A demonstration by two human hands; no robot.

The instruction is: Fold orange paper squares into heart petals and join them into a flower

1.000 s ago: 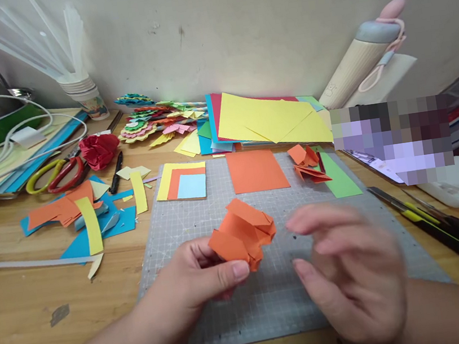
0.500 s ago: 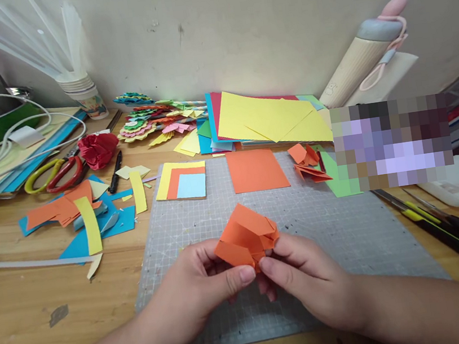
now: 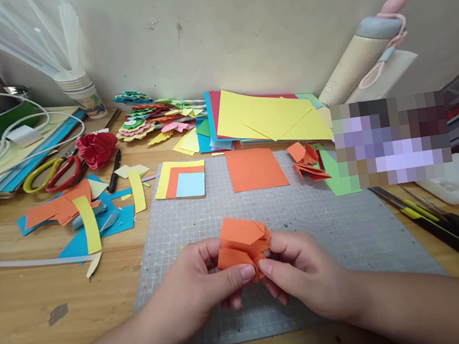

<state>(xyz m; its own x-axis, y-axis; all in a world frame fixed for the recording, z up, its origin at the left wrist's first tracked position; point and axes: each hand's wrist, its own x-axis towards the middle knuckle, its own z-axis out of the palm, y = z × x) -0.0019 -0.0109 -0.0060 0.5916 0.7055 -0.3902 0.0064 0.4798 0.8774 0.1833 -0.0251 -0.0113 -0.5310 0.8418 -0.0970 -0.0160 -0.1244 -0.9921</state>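
A folded piece of orange paper (image 3: 242,233) is held in the air over the grey cutting mat (image 3: 323,290). My left hand (image 3: 210,277) pinches its lower left side, thumb in front. From the right, my right hand (image 3: 303,270) grips it with thumb and fingers, the two thumb tips almost meeting at the lower edge. Beyond the hands an orange paper square (image 3: 257,169) lies flat on the mat. Left of it are stacked yellow, orange and light blue squares (image 3: 191,184). Some folded orange pieces (image 3: 307,155) sit to the right.
Paper scraps (image 3: 86,215), scissors (image 3: 53,174) and a red paper ball (image 3: 97,149) lie at left. Coloured sheets (image 3: 268,112) and paper flowers (image 3: 141,124) rest by the wall. A bottle (image 3: 352,55) leans back right; a black-and-yellow cutter (image 3: 452,237) lies at the mat's right edge.
The orange paper's upper part has tipped down and toward me, so its top corner sits lower and the folds look more closed. Both hands keep their hold in nearly the same place.
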